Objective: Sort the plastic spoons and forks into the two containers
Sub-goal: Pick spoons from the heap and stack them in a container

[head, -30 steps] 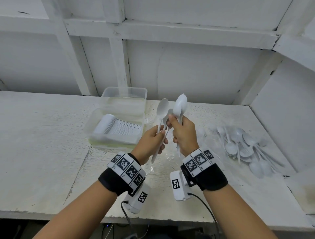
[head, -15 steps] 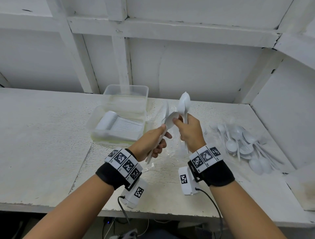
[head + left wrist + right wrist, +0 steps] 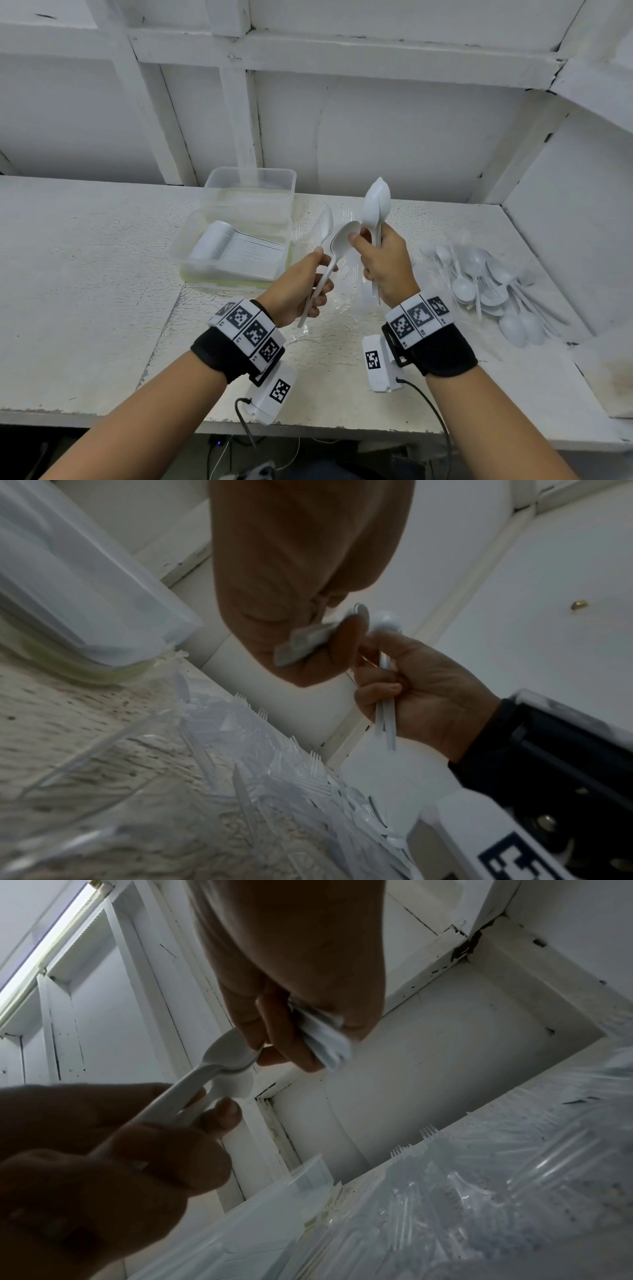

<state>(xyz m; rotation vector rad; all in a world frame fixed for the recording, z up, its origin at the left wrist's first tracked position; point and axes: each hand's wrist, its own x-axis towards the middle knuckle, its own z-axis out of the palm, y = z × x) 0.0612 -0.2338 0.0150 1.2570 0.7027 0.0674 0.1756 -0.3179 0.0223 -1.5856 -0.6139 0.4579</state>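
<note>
My left hand (image 3: 317, 274) grips two white plastic spoons by their handles; one bowl (image 3: 343, 240) leans right, the other (image 3: 326, 223) stands behind it. My right hand (image 3: 371, 255) holds an upright stack of spoons (image 3: 376, 205) in its curled fingers, and its thumb and forefinger pinch the leaning spoon's bowl (image 3: 229, 1050). The stack's handle ends (image 3: 329, 1042) stick out under the right palm. Two clear containers stand to the left: the near one (image 3: 178, 250) holds a neat row of white cutlery, the far one (image 3: 250, 178) looks empty.
A loose pile of white spoons (image 3: 486, 284) lies on the bench at the right. A crinkled clear bag with forks (image 3: 274, 750) sits under my hands. White wall panels close the back and right side. The bench edge (image 3: 308, 428) is near me.
The left hand's spoon has tipped from upright toward the right hand, whose thumb and forefinger have taken hold of its bowl. Both hands have risen a little.
</note>
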